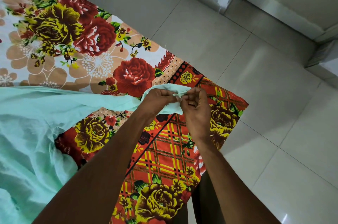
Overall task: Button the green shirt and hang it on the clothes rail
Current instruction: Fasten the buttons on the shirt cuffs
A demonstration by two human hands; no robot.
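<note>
Green shirt [31, 123] sprawls over the flowered bedsheet [60, 28] from 9 o'clock toward centre, where left hand [157, 100] and right hand [195, 106] pinch its cuff: buttoning apparently under way, hanging undone, no rail visible.

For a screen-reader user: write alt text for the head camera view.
Two hands, the left hand and right hand, pinch the end of a pale green shirt sleeve between their fingertips. The shirt lies spread on a bed covered by a floral sheet in red, yellow and peach. Pale floor tiles lie beyond the bed's corner.
</note>
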